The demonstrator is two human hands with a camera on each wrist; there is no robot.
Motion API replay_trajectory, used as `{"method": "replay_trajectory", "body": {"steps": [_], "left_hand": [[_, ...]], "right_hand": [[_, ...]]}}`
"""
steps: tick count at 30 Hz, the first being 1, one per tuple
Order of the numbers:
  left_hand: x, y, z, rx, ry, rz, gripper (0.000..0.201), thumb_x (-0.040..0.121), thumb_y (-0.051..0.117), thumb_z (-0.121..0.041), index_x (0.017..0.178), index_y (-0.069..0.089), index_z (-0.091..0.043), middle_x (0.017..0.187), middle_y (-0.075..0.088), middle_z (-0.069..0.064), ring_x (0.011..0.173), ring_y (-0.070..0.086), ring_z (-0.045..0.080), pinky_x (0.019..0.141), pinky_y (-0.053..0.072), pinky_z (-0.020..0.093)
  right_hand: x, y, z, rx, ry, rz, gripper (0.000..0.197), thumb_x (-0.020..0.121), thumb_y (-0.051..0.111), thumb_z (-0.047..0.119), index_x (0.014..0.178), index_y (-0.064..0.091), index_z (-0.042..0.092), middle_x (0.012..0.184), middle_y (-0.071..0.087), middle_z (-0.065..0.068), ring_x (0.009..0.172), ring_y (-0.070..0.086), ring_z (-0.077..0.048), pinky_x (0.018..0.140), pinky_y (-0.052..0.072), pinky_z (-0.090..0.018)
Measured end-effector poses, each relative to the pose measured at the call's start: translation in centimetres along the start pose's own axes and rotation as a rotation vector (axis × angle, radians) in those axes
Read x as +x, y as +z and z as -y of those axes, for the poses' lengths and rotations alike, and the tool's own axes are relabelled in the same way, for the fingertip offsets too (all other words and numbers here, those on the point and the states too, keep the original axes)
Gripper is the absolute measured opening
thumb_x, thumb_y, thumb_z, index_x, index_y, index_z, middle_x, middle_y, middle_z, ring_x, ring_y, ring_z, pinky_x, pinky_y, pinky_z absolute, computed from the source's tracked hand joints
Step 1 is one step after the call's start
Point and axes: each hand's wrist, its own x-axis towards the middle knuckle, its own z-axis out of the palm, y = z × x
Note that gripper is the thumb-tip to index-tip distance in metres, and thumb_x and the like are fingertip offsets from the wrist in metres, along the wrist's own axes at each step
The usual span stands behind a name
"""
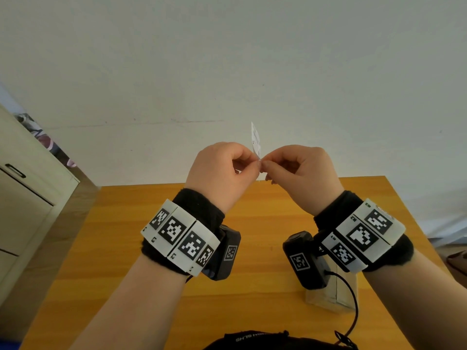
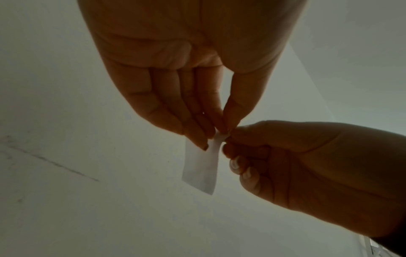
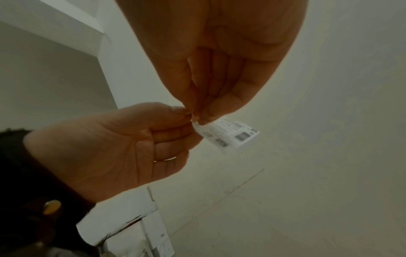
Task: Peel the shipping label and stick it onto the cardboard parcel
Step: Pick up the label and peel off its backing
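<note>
The cardboard parcel point(image 1: 333, 291) is seen on the near right of the tabletop point(image 1: 151, 248). Farther off, above the tabletop, the shipping label point(image 1: 255, 138) is pinched at one lower corner by both the left hand point(image 1: 222, 170) and the right hand point(image 1: 302, 170), fingers curled.

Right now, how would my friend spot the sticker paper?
Look above the far edge of the orange wooden table, where the left hand and right hand meet. Pinched between them is the shipping label, a small white slip with grey printed codes, unlike the brown cardboard parcel.
</note>
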Motion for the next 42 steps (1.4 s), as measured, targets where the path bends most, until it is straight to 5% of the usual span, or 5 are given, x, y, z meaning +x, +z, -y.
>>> {"method": "replay_trajectory", "body": {"steps": [10, 16, 20, 33, 42], "left_hand": [[0.3, 0.1, 0.4, -0.041, 0.032, 0.013, 0.009, 0.082, 0.064, -0.024, 0.08, 0.07, -0.018, 0.068, 0.056, -0.023, 0.07, 0.059, -0.001, 0.065, 0.047, 0.009], [0.3, 0.2, 0.8, -0.192, -0.033, -0.004, 0.005, 0.082, 0.064, -0.018, 0.08, 0.068, -0.016, 0.077, 0.071, -0.006, 0.071, 0.065, 0.005, 0.068, 0.051, 0.013], [0.3, 0.1, 0.8, -0.272, -0.053, 0.01, 0.006, 0.084, 0.061, -0.015, 0.08, 0.064, -0.016, 0.079, 0.07, -0.007, 0.076, 0.067, 0.005, 0.071, 0.053, 0.013], [0.3, 0.7, 0.7, -0.4, -0.069, -0.002, 0.004, 0.082, 0.066, -0.019, 0.08, 0.062, -0.02, 0.078, 0.067, -0.01, 0.076, 0.067, 0.002, 0.067, 0.05, 0.005], [0.4, 0.7, 1.1, -0.384, -0.054, 0.002, 0.008, 0.084, 0.063, -0.018, 0.078, 0.065, -0.023, 0.077, 0.069, -0.011, 0.076, 0.069, 0.004, 0.074, 0.056, 0.016]], "right_hand": [[0.2, 0.1, -0.2, 0.129, 0.054, 0.002, 0.013, 0.084, 0.059, 0.008, 0.076, 0.068, 0.012, 0.061, 0.065, 0.006, 0.053, 0.062, -0.001, 0.055, 0.051, -0.011], [0.4, 0.1, -0.5, 0.292, 0.126, 0.015, 0.014, 0.088, 0.056, 0.008, 0.077, 0.066, 0.011, 0.066, 0.066, 0.001, 0.056, 0.063, 0.0, 0.061, 0.057, -0.018], [0.4, 0.1, -0.5, 0.367, 0.125, 0.039, 0.019, 0.091, 0.051, 0.007, 0.077, 0.062, 0.013, 0.071, 0.066, -0.004, 0.062, 0.064, -0.006, 0.065, 0.058, -0.021], [0.3, 0.4, -0.6, 0.333, 0.055, 0.106, 0.023, 0.093, 0.045, 0.005, 0.077, 0.056, 0.016, 0.072, 0.061, 0.001, 0.066, 0.062, -0.004, 0.065, 0.057, -0.022], [0.4, 0.5, -1.0, 0.345, 0.069, 0.117, 0.021, 0.094, 0.044, 0.006, 0.079, 0.056, 0.015, 0.074, 0.061, 0.0, 0.069, 0.062, -0.006, 0.067, 0.057, -0.024]]}}
